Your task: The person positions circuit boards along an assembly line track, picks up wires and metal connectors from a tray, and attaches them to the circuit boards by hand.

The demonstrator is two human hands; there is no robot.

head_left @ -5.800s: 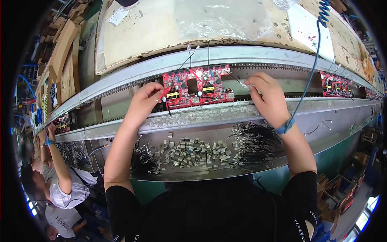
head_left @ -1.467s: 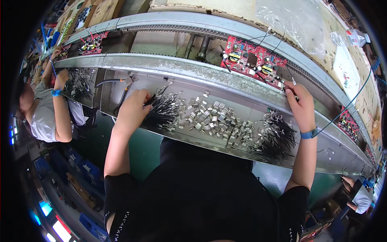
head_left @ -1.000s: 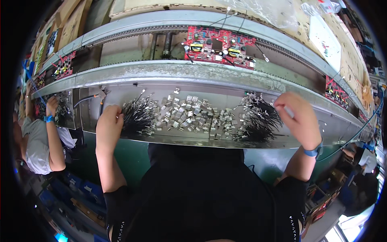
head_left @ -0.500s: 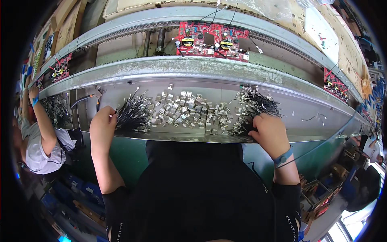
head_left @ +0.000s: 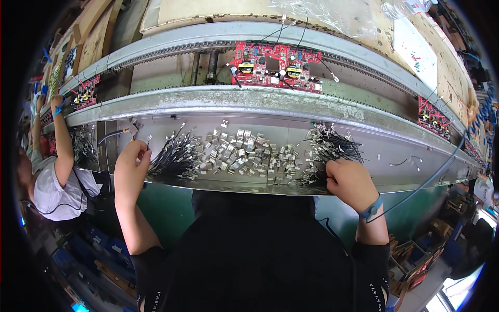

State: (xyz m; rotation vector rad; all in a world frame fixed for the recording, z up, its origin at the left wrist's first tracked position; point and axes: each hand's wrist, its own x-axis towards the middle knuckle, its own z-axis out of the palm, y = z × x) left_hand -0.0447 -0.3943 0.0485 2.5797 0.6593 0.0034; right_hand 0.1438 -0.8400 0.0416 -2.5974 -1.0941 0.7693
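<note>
My left hand (head_left: 131,169) is pinched at the left edge of a pile of short black wires (head_left: 175,156) with bare, silvery ends. A single black wire (head_left: 149,142) stands up from between its thumb and forefinger. At the near edge of a second pile of black wires (head_left: 335,143), my right hand (head_left: 352,183) has its fingers curled closed; whatever they hold is hidden. Between the two piles lie many small silvery metal connector shells (head_left: 244,151), loose in the shallow metal tray (head_left: 208,185). A blue wrist strap (head_left: 372,207) with a cord circles my right wrist.
Beyond the tray runs a rail conveyor (head_left: 197,99) carrying red circuit boards (head_left: 278,67). A tool with a dark handle (head_left: 115,135) lies in the tray's left part. A few stray wires (head_left: 408,161) lie at right. A co-worker's arm (head_left: 63,138) reaches in at far left.
The whole view has shifted, so the bench sits lower in it. My left hand has drawn slightly off the pile, and a wire now shows in its fingers. My right hand stays by its pile.
</note>
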